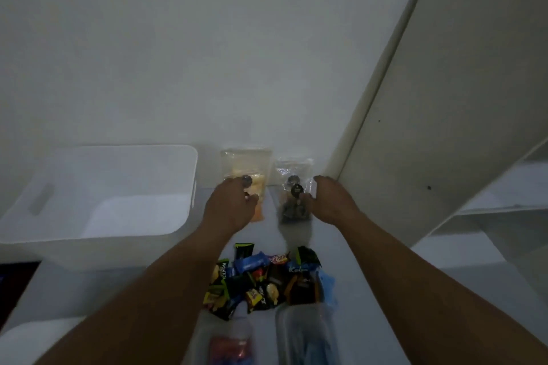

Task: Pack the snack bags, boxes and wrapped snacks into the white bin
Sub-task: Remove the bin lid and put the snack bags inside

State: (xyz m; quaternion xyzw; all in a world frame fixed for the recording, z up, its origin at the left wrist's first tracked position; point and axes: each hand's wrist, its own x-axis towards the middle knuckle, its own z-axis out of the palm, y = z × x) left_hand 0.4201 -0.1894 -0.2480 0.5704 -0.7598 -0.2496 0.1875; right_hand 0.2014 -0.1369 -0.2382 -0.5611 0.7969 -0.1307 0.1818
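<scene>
The white bin [98, 192] stood on the left part of the table [370, 246], its far rim close to the wall [207, 53] and its near rim well to the left of the pile of wrapped snacks [261, 281]. Nothing could be seen inside it. Between the bin's right wall and the tall white panel [444, 98] that leaned across the right side there was only a narrow lane of table, and two bags stood in it against the wall: the yellow snack bag [247, 166] just beside the bin, and the dark snack bag [292, 184] near the panel's lower edge. A strip of bare table lay between the two bags and the pile. Two clear containers [305, 332] lay at the near edge, just behind the pile.

Both forearms were stretched forward, one on each side of the pile. The left hand [228, 204] lay on the lower left part of the yellow snack bag, palm down, its fingertips curled on the front of the bag and the thumb under them — it gripped the bag. The right hand [332, 201] was at the right edge of the dark snack bag, the thumb touching the bag's front and the fingers bent near its upper corner. The picture was blurred there, so one cannot tell if this hand had closed on the bag.
</scene>
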